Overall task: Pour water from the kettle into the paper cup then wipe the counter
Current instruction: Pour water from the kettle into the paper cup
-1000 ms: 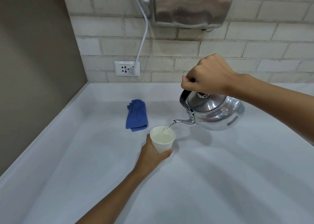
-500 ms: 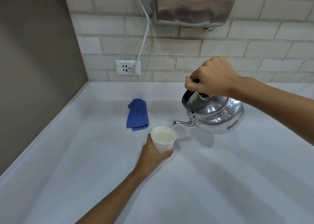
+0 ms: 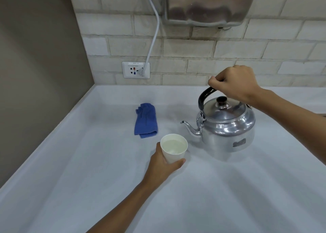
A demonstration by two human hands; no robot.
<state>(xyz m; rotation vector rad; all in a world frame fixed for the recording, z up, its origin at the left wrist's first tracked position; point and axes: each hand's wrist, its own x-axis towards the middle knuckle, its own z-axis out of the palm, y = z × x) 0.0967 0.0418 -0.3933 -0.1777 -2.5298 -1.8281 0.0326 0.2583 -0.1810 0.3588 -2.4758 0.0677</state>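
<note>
Standing upright on the counter (image 3: pixel 229 188), the kettle (image 3: pixel 227 126) hung from the right hand (image 3: pixel 234 84), fingers curled shut on its handle. The left hand (image 3: pixel 162 165) wrapped the filled paper cup (image 3: pixel 173 149). Pouring appeared done; wiping required releasing both and taking the blue cloth (image 3: pixel 146 120), just beyond the left fingertips.

We note the kettle (image 3: pixel 227 126): polished metal, glossy, with blurred reflections across lid and shoulder — its handle (image 3: pixel 204 96) and lid knob (image 3: pixel 221 100) look like black glossy plastic. The paper cup (image 3: pixel 173 149) is matt white paper, smooth-walled. The cloth (image 3: pixel 145 120) is blue fabric with a nubbly, towel-like weave. The counter (image 3: pixel 88 179) reads as a pale, smooth, matt surface. Behind, we see the wall (image 3: pixel 176 50) of rough whitish brick, a brushed-metal housing (image 3: pixel 208 3) with dull sheen, and a white plastic socket plate (image 3: pixel 135 70) and cord (image 3: pixel 153 38).
</note>
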